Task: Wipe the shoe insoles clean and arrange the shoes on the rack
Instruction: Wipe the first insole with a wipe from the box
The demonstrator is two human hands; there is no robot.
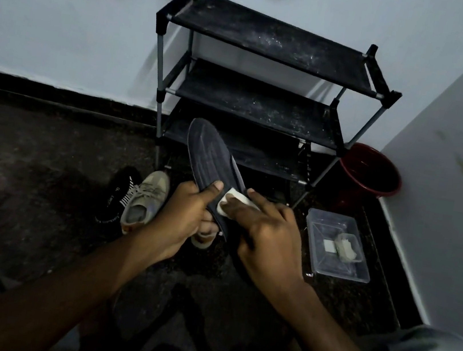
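A dark grey insole (212,157) is held up in front of the black three-shelf shoe rack (269,44). My left hand (185,216) grips its heel end, thumb on top. With my right hand (268,235) I press a small white wipe (229,202) onto the insole, fingers laid over the wipe. Below my hands a tan sneaker (145,201) lies on the floor, and a second tan shoe (202,238) is mostly hidden under my left hand. A black insole with white print (117,197) lies left of the sneaker.
A clear plastic tray (337,245) with folded wipes sits on the floor at right. A dark red bucket (370,173) stands beside the rack in the corner. White walls close in behind and on the right. The rack's shelves are dusty and bare.
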